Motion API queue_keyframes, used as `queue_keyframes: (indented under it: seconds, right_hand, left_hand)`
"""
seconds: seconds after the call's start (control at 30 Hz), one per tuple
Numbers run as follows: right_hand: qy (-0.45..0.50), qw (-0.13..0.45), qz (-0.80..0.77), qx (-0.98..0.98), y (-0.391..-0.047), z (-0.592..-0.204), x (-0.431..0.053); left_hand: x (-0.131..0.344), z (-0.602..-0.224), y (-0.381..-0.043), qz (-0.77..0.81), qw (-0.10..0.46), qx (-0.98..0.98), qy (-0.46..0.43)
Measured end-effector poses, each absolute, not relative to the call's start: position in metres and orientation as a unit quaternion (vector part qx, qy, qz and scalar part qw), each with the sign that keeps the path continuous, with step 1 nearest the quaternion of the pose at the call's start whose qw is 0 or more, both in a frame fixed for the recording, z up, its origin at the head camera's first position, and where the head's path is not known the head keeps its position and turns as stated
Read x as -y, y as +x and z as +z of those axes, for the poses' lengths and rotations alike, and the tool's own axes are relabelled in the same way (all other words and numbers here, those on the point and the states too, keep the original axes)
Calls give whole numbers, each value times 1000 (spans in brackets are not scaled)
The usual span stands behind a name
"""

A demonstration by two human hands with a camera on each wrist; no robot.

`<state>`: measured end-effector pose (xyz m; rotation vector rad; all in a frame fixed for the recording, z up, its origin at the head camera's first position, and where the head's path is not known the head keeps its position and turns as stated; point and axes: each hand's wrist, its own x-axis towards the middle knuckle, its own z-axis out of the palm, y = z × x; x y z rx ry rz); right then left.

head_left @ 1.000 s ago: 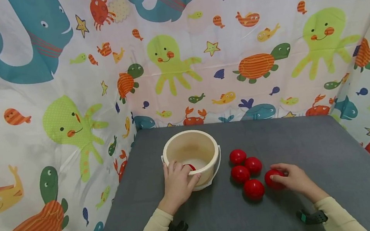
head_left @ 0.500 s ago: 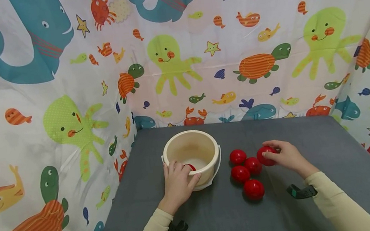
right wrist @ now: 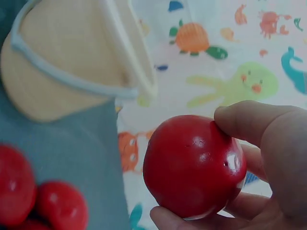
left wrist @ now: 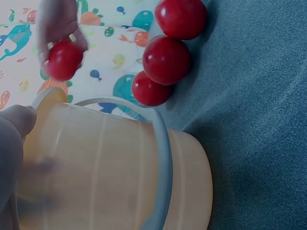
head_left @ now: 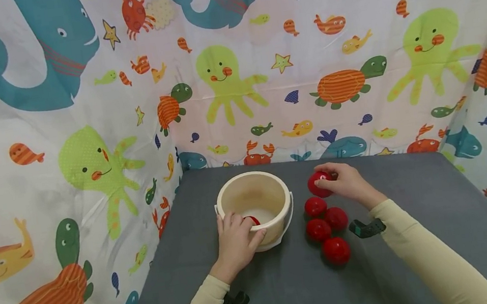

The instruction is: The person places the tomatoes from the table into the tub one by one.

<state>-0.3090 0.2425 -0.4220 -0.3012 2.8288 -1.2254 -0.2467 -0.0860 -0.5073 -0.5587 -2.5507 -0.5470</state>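
Though aloft, ball (right wrist: pixel 192 165) within right grip (head_left: pixel 344 181)

Soft, fairly even light fills the head view, with dim shadows at the near side of the loose red balls (head_left: pixel 318 230) and on the grey table (head_left: pixel 280 291). The left wrist view is bluish, its far right hand (left wrist: pixel 57 21) blurred. In the right wrist view, the held ball (right wrist: pixel 192 165) shows white glare; the bucket (right wrist: pixel 62 60) looks soft.
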Motion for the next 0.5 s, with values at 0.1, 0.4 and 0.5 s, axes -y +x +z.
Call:
queue_keyframes:
  seconds: [0.1, 0.4, 0.5]
  right_hand:
    - [-106, 20, -398, -911, -316, -411, -224]
    - [-142, 37, -422, -895, -329, -400, -160]
    - [-158, 46, -427, -889, -331, -404, -139]
  left_hand:
    - [86, -507, -247, -199, 235, 929, -205]
    - [87, -505, -247, -197, 226, 932, -202]
    - [87, -506, -248, -191, 215, 937, -199]
